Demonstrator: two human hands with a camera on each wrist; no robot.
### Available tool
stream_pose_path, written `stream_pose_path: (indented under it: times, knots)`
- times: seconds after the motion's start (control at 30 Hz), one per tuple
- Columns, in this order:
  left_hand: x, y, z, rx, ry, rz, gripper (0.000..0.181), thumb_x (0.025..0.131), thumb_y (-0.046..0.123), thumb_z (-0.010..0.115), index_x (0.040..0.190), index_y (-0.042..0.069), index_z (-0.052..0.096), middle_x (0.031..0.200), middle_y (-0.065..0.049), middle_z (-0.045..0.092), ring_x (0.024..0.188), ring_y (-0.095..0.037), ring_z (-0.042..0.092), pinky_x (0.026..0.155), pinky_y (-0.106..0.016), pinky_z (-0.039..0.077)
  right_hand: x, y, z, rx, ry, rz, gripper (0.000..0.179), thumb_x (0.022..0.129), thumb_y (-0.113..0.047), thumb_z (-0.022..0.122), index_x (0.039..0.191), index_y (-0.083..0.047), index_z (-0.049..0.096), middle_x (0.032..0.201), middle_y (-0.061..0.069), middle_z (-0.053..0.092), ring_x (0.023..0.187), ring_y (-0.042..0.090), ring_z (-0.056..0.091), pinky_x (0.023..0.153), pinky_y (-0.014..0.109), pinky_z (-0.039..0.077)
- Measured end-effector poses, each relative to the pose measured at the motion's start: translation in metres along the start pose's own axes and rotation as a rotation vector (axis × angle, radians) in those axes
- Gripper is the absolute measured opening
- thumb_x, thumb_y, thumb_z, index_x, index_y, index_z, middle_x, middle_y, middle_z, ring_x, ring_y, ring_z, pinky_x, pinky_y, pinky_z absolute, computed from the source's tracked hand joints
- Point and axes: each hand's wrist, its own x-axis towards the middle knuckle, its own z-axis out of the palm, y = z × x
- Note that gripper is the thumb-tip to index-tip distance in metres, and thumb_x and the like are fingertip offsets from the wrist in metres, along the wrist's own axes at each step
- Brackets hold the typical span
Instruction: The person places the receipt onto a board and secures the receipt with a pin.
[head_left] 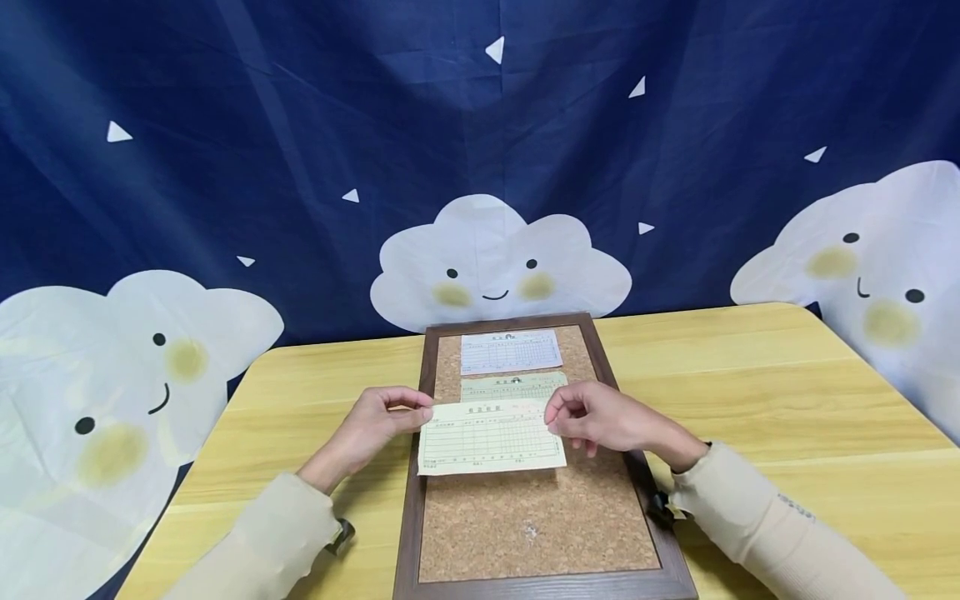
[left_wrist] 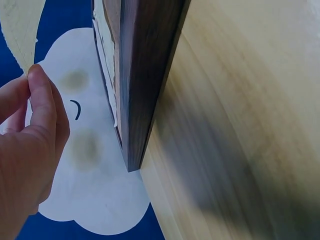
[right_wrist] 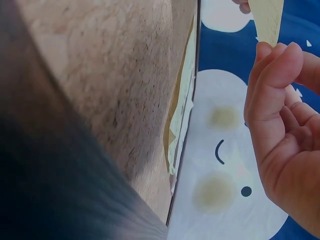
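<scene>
A pale yellow printed form (head_left: 491, 442) hangs above a cork board (head_left: 540, 525) with a dark wooden frame. My left hand (head_left: 378, 425) pinches the slip's upper left corner between thumb and fingers. At the right edge, my right hand (head_left: 607, 421) pinches it near the top corner. Both wrist views show the slip held off the board, its edge between the fingertips. Higher on the cork lie a light green form (head_left: 517, 387), partly covered by the held slip, and a white form (head_left: 510, 350); each has a small dark pin-like spot at its top.
The board lies on a yellow wood-grain table (head_left: 787, 400). Behind the table hangs a dark blue curtain (head_left: 315, 108) with smiling white clouds. A small shiny mark (head_left: 531, 531) shows on the lower cork. Dark straps or devices sit at both sleeve cuffs.
</scene>
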Motion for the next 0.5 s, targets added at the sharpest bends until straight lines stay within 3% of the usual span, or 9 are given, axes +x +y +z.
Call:
stream_pose_path:
  times: [0.5]
  knots:
    - [0.005, 0.000, 0.011, 0.010, 0.006, 0.004, 0.023, 0.091, 0.002, 0.071, 0.108, -0.012, 0.068, 0.103, -0.016, 0.072, 0.093, -0.016, 0.069, 0.080, -0.026, 0.054, -0.007, 0.002, -0.008, -0.011, -0.001, 0.007, 0.005, 0.096, -0.001, 0.059, 0.094, 0.002, 0.062, 0.074, 0.011, 0.060, 0.058, 0.015, 0.054, 0.047, 0.030, 0.050]
